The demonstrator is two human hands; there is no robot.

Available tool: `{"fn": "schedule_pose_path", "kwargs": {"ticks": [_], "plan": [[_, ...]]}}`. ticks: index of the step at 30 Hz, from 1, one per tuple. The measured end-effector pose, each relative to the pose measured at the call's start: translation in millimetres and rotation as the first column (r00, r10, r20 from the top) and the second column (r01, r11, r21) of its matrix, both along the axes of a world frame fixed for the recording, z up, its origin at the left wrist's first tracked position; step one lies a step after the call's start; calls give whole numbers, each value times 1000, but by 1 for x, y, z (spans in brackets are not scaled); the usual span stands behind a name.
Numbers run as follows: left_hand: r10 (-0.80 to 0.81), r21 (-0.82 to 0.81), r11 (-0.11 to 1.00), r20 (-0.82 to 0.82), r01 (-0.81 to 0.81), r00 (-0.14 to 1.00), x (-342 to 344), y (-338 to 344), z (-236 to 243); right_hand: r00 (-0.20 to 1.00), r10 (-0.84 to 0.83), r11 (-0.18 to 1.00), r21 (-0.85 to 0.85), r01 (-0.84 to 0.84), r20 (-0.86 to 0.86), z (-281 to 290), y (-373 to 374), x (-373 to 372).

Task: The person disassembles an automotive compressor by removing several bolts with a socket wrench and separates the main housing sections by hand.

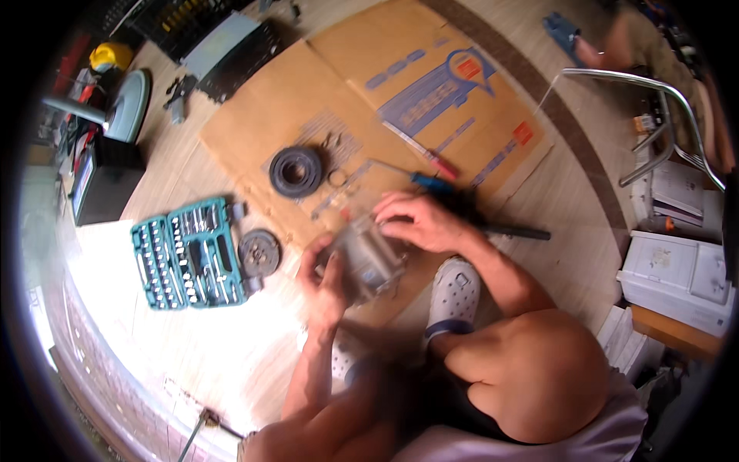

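Currently, a silver metal housing (pixel 371 258) is held in front of the shoes (pixel 454 296), over the near part of a flattened cardboard sheet (pixel 269 115). Its left side is clasped by the left hand (pixel 323 281), whose grip is closed on the housing with the thumb laid along the near face. The upper right edge is met by the bent fingers of the right hand (pixel 422 223); because of blur, it cannot be told whether that grip is closed. Whether the housing is lifted or supported from below cannot be determined either.

Beyond the housing, a black wheel (pixel 295 187) and a small ring (pixel 338 178) are laid on the cardboard. A red-handled screwdriver (pixel 444 167) and a blue-handled screwdriver (pixel 431 182) are placed beyond the right hand. To the left, a dark disc (pixel 259 252) is positioned just beside an opened teal socket case (pixel 235 269) on the floor (pixel 585 254).
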State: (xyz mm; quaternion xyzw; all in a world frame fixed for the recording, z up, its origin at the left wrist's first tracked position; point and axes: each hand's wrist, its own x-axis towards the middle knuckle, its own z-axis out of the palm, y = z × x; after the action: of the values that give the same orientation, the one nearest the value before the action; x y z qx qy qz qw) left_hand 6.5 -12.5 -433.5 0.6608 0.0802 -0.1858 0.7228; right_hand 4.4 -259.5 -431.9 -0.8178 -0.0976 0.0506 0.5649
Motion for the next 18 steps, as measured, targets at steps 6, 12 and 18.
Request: {"fn": "schedule_pose_path", "kwargs": {"ticks": [6, 12, 18], "plan": [[2, 11, 1000, 64, -3, 998, -3, 6, -1, 990, 63, 996, 77, -53, -128, -1, 0, 1], [-25, 25, 999, 54, 23, 998, -1, 2, 4, 954, -38, 987, 140, 83, -299, 12, -2, 0], [-20, 11, 1000, 38, 19, 999, -3, 1, 2, 996, 12, 999, 39, -9, -84, -7, -6, -1]]}}
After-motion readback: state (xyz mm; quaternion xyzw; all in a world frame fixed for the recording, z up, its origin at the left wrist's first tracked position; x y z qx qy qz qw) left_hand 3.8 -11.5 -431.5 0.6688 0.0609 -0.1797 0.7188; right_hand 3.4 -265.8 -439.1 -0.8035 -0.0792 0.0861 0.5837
